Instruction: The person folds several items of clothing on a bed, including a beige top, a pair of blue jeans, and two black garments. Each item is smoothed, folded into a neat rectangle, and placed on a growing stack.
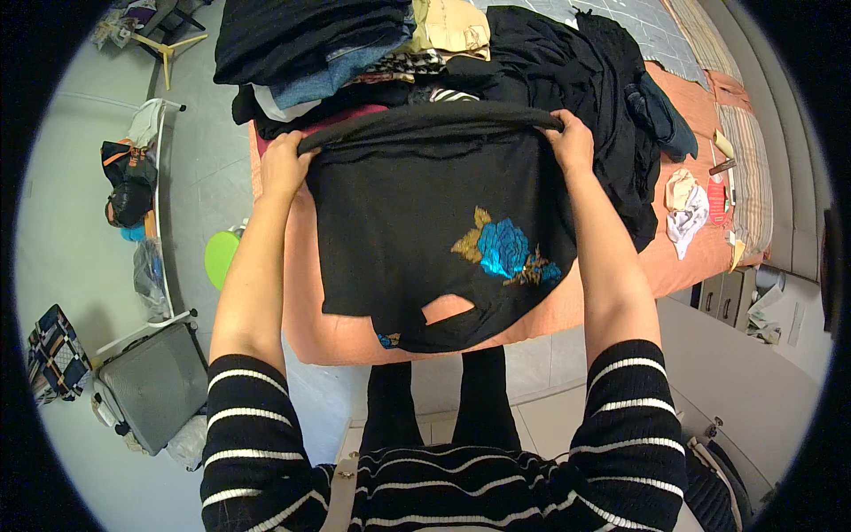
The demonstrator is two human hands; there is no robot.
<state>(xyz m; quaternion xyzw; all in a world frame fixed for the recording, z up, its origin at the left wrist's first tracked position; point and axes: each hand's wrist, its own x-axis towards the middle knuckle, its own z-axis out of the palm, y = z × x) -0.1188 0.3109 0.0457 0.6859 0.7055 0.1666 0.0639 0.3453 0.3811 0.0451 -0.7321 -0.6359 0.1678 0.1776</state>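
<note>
A black knitted garment point(399, 213) with a shiny blue rose and gold leaves is spread over the near edge of the bed. Its far edge is lifted into a loose fold between my two hands. My left hand point(285, 167) grips the far left corner, fingers closed round the cloth. At the far right corner, my right hand point(569, 142) pinches the same fold. Toward me, the garment's near side bends over the bed edge, and a gap in it shows the orange sheet point(306, 332).
Stacked folded clothes point(310, 44) rise just beyond the garment. A heap of black clothing point(567, 80) lies to the right, near small pale cloths point(685, 213). On the floor at left are a green round stool point(222, 259), a grey suitcase point(155, 386) and a white rack point(160, 204).
</note>
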